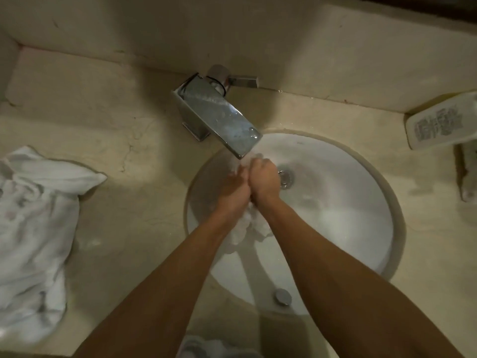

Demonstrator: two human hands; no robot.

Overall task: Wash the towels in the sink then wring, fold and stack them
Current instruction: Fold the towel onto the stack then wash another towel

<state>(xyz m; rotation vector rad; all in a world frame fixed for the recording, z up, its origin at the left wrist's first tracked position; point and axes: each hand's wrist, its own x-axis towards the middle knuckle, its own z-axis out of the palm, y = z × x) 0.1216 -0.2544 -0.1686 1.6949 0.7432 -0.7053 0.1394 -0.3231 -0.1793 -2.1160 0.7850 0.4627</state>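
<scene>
Both my hands are pressed together over the round white sink [348, 215], just under the spout of the chrome faucet [219, 112]. My left hand [233, 188] and my right hand [264, 180] grip a bunched white towel [247, 228], which hangs wet between my wrists into the basin. Its top end shows a little above my knuckles. A heap of white towels [36, 215] lies crumpled on the counter at the left.
The beige stone counter [129, 156] surrounds the sink. A white patterned object [438, 122] lies at the right edge, with a rolled cloth [468, 174] beside it. The drain [286, 175] is right of my hands. More white cloth [204, 347] shows at the bottom edge.
</scene>
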